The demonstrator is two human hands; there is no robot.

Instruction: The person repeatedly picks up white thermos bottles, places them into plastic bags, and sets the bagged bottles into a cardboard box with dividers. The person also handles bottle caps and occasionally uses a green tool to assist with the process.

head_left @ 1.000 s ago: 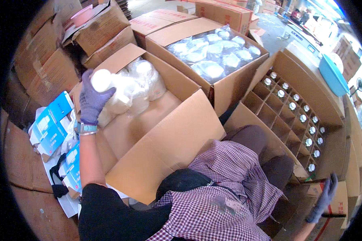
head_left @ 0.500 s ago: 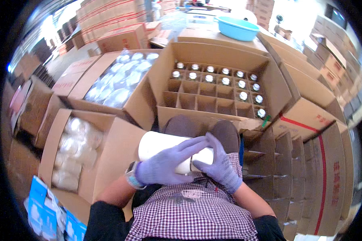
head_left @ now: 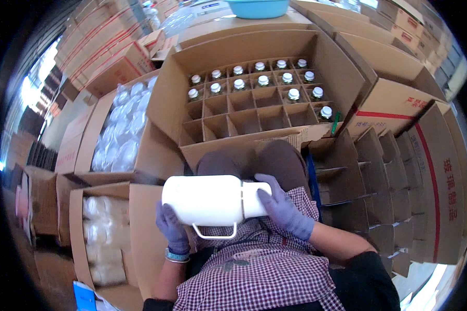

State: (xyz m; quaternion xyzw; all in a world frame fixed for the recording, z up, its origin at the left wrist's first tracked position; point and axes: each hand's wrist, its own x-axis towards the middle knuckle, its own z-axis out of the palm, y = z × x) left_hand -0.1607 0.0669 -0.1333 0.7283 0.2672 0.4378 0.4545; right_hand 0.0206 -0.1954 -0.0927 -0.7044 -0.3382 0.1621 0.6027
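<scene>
- Right grip [head_left: 286,208] clamped on the flask [head_left: 202,197], at its narrow right end.
- Left grip [head_left: 172,229] against its wide left end; cannot tell if clamped.
- Flask between them, long axis left-right, handle [head_left: 214,237] near; box [head_left: 254,47] far.

I see white-capped bottles [head_left: 263,81] standing in the cells of a divided carton [head_left: 257,44], and to its left, plastic-wrapped containers packed in a far carton [head_left: 90,137] and a near carton [head_left: 77,236]
</scene>
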